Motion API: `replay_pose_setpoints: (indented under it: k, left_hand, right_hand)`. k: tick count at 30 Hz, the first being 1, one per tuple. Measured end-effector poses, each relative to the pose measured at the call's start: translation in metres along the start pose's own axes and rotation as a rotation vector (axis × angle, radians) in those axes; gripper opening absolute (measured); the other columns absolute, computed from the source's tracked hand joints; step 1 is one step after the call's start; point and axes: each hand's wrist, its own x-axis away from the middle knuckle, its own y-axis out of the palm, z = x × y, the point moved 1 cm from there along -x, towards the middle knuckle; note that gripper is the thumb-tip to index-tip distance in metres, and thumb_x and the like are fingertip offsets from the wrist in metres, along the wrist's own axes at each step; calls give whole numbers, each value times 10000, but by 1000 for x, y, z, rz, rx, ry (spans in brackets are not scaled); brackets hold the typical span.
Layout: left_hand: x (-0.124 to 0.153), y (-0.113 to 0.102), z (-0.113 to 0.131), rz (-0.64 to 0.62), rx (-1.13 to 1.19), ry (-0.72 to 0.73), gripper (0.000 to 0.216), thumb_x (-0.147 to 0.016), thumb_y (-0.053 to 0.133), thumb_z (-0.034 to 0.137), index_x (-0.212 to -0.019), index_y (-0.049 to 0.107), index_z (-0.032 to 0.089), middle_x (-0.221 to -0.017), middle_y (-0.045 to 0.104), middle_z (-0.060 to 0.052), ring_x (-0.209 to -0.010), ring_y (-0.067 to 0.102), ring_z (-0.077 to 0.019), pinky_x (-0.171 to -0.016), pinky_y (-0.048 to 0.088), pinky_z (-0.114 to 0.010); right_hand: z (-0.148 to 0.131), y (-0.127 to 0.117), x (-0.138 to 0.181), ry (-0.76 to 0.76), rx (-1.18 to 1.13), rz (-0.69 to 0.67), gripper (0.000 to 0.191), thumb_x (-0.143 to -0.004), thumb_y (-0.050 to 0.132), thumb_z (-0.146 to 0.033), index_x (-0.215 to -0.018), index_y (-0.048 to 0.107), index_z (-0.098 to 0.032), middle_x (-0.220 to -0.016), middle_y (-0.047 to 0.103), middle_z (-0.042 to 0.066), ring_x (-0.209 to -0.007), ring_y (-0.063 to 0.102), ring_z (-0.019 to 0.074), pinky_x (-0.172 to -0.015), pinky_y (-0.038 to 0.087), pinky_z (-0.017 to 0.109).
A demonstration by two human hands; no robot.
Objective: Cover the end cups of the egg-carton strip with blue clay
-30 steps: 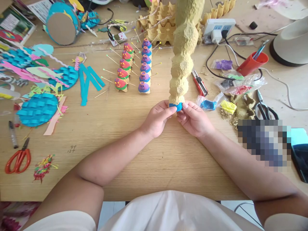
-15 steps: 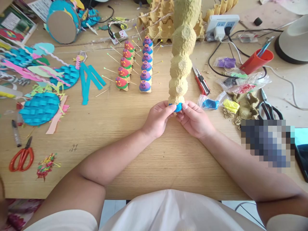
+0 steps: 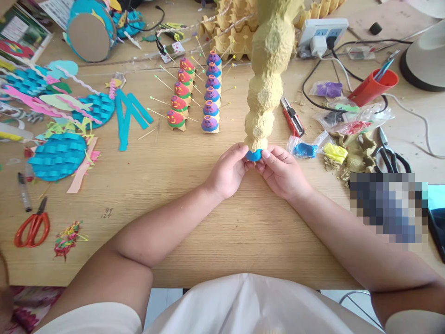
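Note:
Between my two hands stands a long bumpy strip of egg carton [image 3: 264, 88], pale yellow-brown, rising away from me past the top of the picture. Blue modelling clay [image 3: 254, 155] covers part of its near end. My left hand [image 3: 229, 169] pinches that end from the left, thumb beside the clay. From the right, my right hand [image 3: 283, 171] grips it with the thumb pressed on the clay's edge. The fingertips underneath are partly hidden. Beyond my hands lie a red-and-green caterpillar [image 3: 179, 104] and a purple-and-blue caterpillar [image 3: 210, 109], both of egg carton with faces and pins.
At right are a box cutter [image 3: 292, 117], bagged blue clay [image 3: 304, 149], yellow clay [image 3: 334, 152], black-handled scissors [image 3: 392, 157] and a red cup [image 3: 373, 88]. Red scissors [image 3: 33, 227] and woven blue paper fish [image 3: 57, 157] lie left. Egg trays [image 3: 232, 44] and a power strip [image 3: 323, 33] stand behind.
The carton strip's upper part has swung slightly right. My left thumb has shifted off the blue clay to its left edge, and more of the clay shows.

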Motion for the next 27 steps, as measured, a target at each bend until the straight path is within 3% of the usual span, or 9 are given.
replay_pose_setpoints:
  k: [2, 7, 22, 27]
  left_hand:
    - [0, 2, 0, -4, -21, 5, 461, -857, 955, 624, -864, 728, 223, -821, 727, -3, -800, 702, -163, -780, 575, -322]
    - [1, 5, -3, 34, -29, 51, 499, -691, 1098, 510, -886, 741, 221, -832, 769, 13, -802, 705, -148, -843, 603, -329]
    - [4, 4, 1, 55, -48, 14, 418, -772, 991, 510, -795, 690, 221, -744, 684, 17, -759, 704, -170, -783, 602, -352]
    - [3, 1, 1, 51, -13, -15, 373, -804, 982, 480, -793, 713, 220, -782, 717, 6, -765, 699, -168, -805, 599, -355]
  right_hand:
    - [0, 0, 0, -14, 18, 23, 447, -746, 1103, -553, -797, 790, -239, -747, 660, -43, -693, 524, 107, -723, 526, 283]
    - [1, 1, 0, -66, 103, 39, 468, -787, 1065, -595, -778, 761, -238, -721, 614, -43, -709, 513, 123, -713, 493, 299]
    - [0, 5, 2, -55, 102, -19, 469, -779, 1070, -606, -793, 774, -242, -760, 669, -35, -717, 522, 126, -742, 511, 312]
    - [-1, 7, 3, -54, 105, 3, 457, -787, 1064, -602, -783, 772, -250, -750, 656, -28, -723, 524, 138, -747, 509, 320]
